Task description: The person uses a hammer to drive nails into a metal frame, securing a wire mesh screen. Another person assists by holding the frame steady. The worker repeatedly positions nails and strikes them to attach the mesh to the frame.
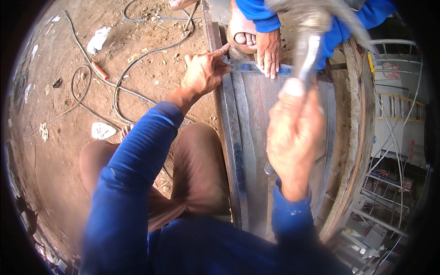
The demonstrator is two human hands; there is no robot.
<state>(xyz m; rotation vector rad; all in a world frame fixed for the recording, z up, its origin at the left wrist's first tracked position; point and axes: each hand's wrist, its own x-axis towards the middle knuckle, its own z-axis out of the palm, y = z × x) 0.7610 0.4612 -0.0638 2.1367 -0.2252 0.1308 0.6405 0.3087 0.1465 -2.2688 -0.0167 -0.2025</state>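
My right hand (pixel 295 133) is wrapped round the handle of a claw hammer (pixel 308 55), raised above the work and smeared by motion. Below it lies a long frame covered with grey wire mesh (pixel 261 107), edged by a dark bluish metal strip (pixel 236 137). At the frame's far left corner my left hand (pixel 205 71) has its fingers drawn together, the index finger reaching forward; whatever sits between thumb and fingers is hidden. A co-worker's hand (pixel 269 51) presses flat on the strip along the far edge, just right of my left hand.
The co-worker's bare foot (pixel 241 30) stands beyond the far edge. Cables (pixel 117 91) with an orange piece (pixel 99 70) and white scraps (pixel 98 40) lie on the dirt ground at left. A wooden edge (pixel 355 137) runs along the right, with metal racks (pixel 385 197) past it.
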